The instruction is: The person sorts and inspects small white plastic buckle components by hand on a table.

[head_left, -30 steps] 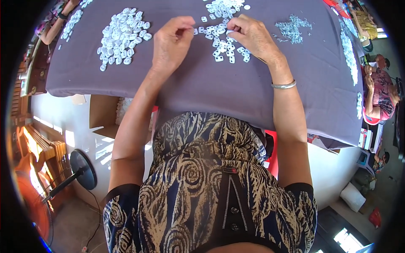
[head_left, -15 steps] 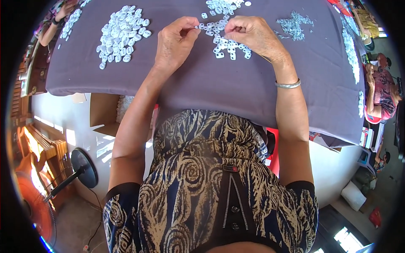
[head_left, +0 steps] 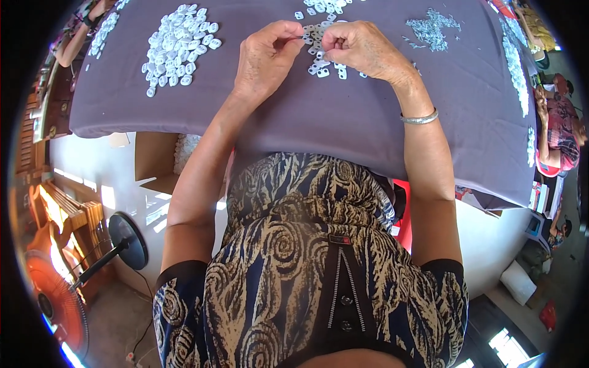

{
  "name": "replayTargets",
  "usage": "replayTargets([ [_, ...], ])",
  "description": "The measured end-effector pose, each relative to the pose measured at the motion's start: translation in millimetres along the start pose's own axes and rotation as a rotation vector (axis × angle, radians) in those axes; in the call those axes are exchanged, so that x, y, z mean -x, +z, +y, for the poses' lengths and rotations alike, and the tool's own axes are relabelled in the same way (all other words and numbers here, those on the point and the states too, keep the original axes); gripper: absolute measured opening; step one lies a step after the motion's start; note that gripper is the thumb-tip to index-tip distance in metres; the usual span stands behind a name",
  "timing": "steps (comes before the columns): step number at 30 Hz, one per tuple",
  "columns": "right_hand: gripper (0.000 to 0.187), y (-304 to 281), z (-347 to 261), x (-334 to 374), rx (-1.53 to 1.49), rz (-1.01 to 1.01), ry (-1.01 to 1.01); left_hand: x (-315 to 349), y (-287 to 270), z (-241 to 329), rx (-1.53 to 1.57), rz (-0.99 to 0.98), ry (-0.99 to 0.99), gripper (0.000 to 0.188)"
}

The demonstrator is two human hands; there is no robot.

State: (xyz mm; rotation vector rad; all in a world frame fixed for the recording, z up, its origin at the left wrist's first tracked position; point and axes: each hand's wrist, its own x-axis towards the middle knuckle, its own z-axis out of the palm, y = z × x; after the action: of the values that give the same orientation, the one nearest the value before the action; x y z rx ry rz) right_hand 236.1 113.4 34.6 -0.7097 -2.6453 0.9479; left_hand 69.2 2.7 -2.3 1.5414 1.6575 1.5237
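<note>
My left hand (head_left: 267, 54) is closed in a pinch above the grey-purple tablecloth (head_left: 294, 116), beside a middle pile of small flat white pieces with holes (head_left: 321, 69). Whatever sits between its fingertips is too small to make out. Facing it, my right hand (head_left: 373, 54) hovers over the same pile, thumb and fingers pressed together and their contents hidden. It partly covers the pile. Rounded white plastic pieces (head_left: 178, 46) are heaped to the left. Off to the right lies a scatter of tiny shiny metal parts (head_left: 432, 32).
More white pieces (head_left: 326, 6) lie at the far edge of view. Another person's hand (head_left: 98, 8) shows at the far left, and a person (head_left: 557, 126) sits at the right. An open cardboard box (head_left: 153, 156) stands below the table's front edge; an orange fan (head_left: 58, 300) is lower left.
My left hand has moved right, closer to my right hand, and still pinches. My right hand has shifted slightly left. The whole view has shifted a little.
</note>
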Motion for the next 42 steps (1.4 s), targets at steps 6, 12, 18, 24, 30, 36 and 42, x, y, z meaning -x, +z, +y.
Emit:
replayTargets([
  [6, 0.006, -3.2, -11.7, 2.1, -0.286, 0.065, 0.051, 0.7, 3.5, 12.2, 0.162, -0.02, -0.018, 0.019],
  [12, 0.004, -5.1, -9.7, 2.3, -0.382, 0.009, 0.053, 3.4, 3.8, 14.6, 0.149, -0.141, 0.015, 0.024],
  [18, 0.009, -4.6, -12.1, 1.3, -0.456, 0.075, 0.075, 0.4, 4.2, 12.3, 0.357, -0.104, -0.083, 0.019],
  [24, 0.011, -8.3, -15.7, 1.3, -0.454, 0.083, 0.07, 1.7, 6.0, 16.2, 0.582, -0.074, -0.203, 0.019],
  [30, 0.015, 1.4, -21.3, 3.3, -0.169, 0.257, -0.232, 1.2, 1.5, 13.2, 0.742, -0.014, -0.325, 0.017],
  [36, 0.018, 10.3, -26.4, 4.4, 0.171, 0.366, -0.427, -0.4, -3.7, 11.5, 0.8, -0.037, -0.449, 0.016],
  [42, 0.012, 12.3, -25.6, 1.8, 0.221, 0.423, -0.457, -1.7, -2.5, 16.1, 0.831, -0.032, -0.375, 0.012],
])
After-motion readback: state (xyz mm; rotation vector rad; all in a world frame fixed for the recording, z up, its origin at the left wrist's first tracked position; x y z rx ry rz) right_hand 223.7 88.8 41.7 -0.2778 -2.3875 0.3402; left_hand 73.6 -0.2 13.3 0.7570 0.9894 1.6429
